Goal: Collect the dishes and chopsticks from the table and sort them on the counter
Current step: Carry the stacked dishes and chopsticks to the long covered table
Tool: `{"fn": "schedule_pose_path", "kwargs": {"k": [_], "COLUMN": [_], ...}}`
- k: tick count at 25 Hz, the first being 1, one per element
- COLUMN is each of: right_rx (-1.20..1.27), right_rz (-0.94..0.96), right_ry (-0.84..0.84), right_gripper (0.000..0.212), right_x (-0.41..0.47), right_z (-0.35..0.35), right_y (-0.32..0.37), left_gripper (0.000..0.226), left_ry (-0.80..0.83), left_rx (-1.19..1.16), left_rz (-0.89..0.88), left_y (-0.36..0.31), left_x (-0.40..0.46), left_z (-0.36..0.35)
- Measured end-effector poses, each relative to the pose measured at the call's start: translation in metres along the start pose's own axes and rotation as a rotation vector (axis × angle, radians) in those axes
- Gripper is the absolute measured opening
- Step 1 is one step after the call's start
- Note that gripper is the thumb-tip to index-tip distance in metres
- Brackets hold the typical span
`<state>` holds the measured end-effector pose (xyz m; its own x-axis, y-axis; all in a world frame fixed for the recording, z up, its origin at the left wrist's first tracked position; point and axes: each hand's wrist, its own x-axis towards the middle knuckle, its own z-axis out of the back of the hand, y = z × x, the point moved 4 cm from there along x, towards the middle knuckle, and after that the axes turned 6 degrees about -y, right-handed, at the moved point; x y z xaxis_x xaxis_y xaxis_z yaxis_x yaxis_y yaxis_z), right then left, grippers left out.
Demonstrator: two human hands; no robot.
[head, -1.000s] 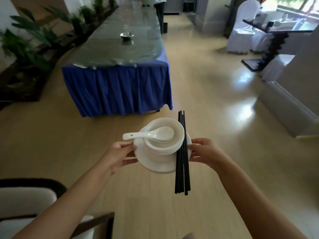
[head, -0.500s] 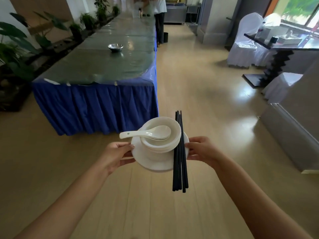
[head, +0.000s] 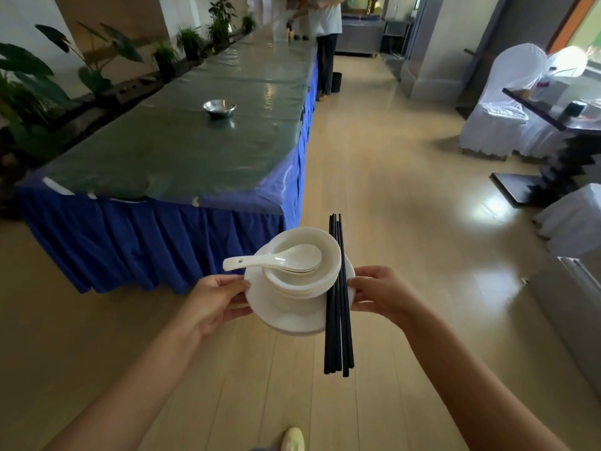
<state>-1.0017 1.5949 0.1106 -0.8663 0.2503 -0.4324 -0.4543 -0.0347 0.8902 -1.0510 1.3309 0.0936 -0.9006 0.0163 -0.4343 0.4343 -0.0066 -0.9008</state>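
Observation:
I carry a stack of white plates (head: 286, 315) in front of me, above the floor. My left hand (head: 213, 299) grips its left rim and my right hand (head: 379, 294) grips its right rim. Stacked white bowls (head: 325, 247) sit on the plates, with white spoons (head: 276, 260) lying inside, handles pointing left. Several black chopsticks (head: 338, 297) lie across the right side of the plates, pinned under my right thumb, ends sticking out front and back.
A long counter (head: 182, 151) with a blue skirt and green cover runs ahead on the left; a metal bowl (head: 219, 108) sits on it. A person (head: 327, 37) stands at its far end. White-covered chairs (head: 500, 105) and a dark table (head: 553, 112) are right. Plants (head: 32, 92) line the left wall.
I have walked closer to the counter's near corner, which now appears larger and nearer. The stack stays in the same two-handed hold. The chair at lower left has left the view.

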Motion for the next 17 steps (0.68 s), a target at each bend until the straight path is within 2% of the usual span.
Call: {"fn": "schedule_pose_path", "kwargs": {"k": [8, 12, 15, 17], "right_rx": [-0.008, -0.061, -0.118, -0.154], "right_rz": [0.007, 0.022, 0.057, 0.055], "right_ry": [0.086, 0.179, 0.268, 0.328], "right_gripper": [0.015, 0.017, 0.016, 0.016], "right_x": [0.179, 0.290, 0.374, 0.422], "right_z": [0.039, 0.058, 0.072, 0.077], "right_y": [0.085, 0.122, 0.162, 0.191], "left_gripper": [0.010, 0.017, 0.025, 0.019], "left_ry": [-0.073, -0.141, -0.242, -0.319], "left_rx": [-0.013, -0.055, -0.108, -0.131], "left_rz": [0.014, 0.008, 0.005, 0.014], "left_y": [-0.080, -0.105, -0.126, -0.144], "left_x": [0.154, 0.235, 0.291, 0.321], "left_z": [-0.076, -0.117, -0.148, -0.165]}}
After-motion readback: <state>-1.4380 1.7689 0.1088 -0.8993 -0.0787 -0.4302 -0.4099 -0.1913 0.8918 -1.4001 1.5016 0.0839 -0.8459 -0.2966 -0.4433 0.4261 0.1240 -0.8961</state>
